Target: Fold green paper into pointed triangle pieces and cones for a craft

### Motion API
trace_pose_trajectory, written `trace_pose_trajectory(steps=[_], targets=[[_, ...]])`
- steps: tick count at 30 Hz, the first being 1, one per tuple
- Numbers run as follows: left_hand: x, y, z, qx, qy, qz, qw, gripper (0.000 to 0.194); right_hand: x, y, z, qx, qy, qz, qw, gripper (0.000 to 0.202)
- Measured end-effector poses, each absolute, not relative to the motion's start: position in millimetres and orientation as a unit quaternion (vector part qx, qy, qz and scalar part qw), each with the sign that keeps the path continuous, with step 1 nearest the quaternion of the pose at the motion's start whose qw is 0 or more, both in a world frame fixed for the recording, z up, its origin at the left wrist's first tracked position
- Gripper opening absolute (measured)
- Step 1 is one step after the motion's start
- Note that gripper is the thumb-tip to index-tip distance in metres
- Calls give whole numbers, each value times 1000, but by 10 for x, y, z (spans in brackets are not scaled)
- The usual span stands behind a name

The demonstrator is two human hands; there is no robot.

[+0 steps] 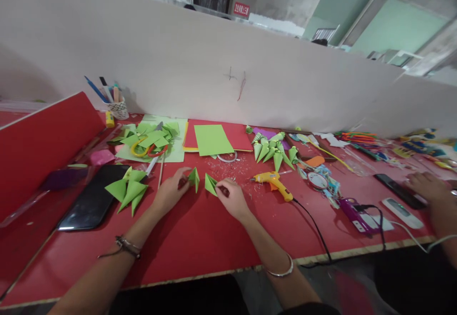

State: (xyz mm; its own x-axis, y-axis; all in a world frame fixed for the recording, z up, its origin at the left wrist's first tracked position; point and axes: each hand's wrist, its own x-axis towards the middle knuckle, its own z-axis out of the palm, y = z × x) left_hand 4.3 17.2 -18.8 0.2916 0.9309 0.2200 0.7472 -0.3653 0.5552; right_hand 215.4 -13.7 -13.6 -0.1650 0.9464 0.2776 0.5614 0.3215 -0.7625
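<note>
My left hand (173, 188) pinches a small folded piece of green paper (194, 179) that stands on edge above the red table. A second folded green paper piece (210, 184) is held between the fingertips of my right hand (231, 196). The two pieces are a short gap apart. Left of my left hand, green paper cones (129, 190) lie partly over a black phone (93, 201). A yellow hot glue gun (274, 182) rests on the table to the right of my right hand.
Loose green paper pieces and scissors (148, 149) lie at the back left, near a pen cup (117, 108). Green sheet (212, 140) tops red paper. More paper cones (273, 151) sit behind the glue gun. A purple power strip (358, 216) and another person's hand (430, 187) are at right.
</note>
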Motion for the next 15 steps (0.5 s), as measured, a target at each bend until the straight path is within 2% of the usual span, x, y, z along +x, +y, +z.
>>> trace_pose_trajectory(steps=[3,8,12,15], targets=[[31,180,-190,766,547,284,185,46,2179,-146,-39,-513,-677,329,413,14],[51,226,-187,753,539,322,196,40,2203,-234,130,-475,-624,525,332,19],[68,280,-192,762,527,321,195,29,2241,-285,154,-470,-675,506,260,17],[82,252,-121,758,536,339,151,32,2264,-311,139,-501,-746,403,174,14]])
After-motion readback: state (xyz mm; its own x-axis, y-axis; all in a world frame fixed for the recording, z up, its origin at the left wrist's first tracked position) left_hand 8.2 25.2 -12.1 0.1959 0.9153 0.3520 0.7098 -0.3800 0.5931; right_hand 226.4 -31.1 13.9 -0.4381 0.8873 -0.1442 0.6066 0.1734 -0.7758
